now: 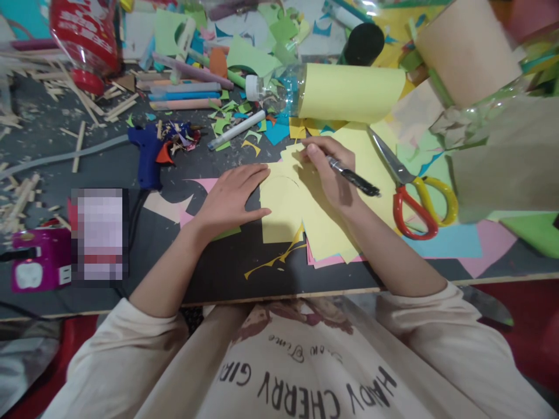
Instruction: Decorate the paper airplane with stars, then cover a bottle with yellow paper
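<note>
My right hand [329,166] is closed round a black pen [356,177], its tip near the top of the yellow paper [279,218]. A thin curved line shows on that sheet. Flat at the paper's left edge lies my left hand [233,195], thumb and fingers spread, the fingertips touching the sheet. More yellow and pink sheets [332,238] are stacked underneath and to the right. Scissors [404,180] with one red and one yellow handle rest beside my right forearm. Thin yellow paper scraps [279,256] lie below the sheet.
A blue glue gun [148,151] lies to the left, near wooden sticks [26,201] and a purple box [39,259]. Behind my hands are a yellow-wrapped plastic bottle [353,90], markers [186,96] and a red-labelled bottle [85,41]. A cardboard roll [469,49] stands at the back right.
</note>
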A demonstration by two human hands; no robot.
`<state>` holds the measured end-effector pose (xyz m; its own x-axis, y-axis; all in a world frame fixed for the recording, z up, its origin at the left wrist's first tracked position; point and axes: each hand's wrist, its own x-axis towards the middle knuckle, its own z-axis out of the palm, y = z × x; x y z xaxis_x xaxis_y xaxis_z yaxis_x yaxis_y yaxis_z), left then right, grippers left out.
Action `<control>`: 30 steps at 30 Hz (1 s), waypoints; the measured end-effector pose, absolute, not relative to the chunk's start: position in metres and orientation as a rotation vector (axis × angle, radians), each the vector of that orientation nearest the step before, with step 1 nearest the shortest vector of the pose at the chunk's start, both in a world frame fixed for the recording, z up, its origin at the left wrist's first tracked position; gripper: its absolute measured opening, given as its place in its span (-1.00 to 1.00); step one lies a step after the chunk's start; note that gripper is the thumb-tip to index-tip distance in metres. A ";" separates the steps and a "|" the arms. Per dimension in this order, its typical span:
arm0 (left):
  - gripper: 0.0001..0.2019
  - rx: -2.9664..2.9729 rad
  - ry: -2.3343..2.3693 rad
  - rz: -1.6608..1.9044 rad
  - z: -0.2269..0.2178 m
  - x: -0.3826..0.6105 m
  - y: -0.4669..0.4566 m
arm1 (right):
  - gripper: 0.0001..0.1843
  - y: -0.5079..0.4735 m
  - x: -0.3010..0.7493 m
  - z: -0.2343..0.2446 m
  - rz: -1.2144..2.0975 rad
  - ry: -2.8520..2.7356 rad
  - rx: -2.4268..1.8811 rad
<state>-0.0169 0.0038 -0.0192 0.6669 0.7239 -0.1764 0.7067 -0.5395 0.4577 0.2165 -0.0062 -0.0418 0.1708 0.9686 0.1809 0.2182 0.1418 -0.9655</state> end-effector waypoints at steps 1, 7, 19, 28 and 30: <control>-0.23 2.383 1.108 0.052 -0.019 -0.017 0.004 | -0.75 -0.006 0.216 -0.042 0.822 -1.329 -1.317; -0.23 2.378 1.102 0.070 -0.019 -0.016 0.003 | -0.74 -0.003 0.218 -0.049 0.899 -1.462 -1.240; -0.31 2.419 1.093 0.090 -0.016 -0.016 0.000 | -0.75 0.001 0.223 -0.053 0.943 -1.454 -1.226; -0.39 2.465 1.096 0.078 -0.017 -0.015 0.000 | -0.83 -0.001 0.217 -0.053 0.609 -1.685 -1.387; -0.39 2.451 1.101 0.091 -0.018 -0.015 0.000 | -0.84 -0.003 0.217 -0.052 0.610 -1.708 -1.375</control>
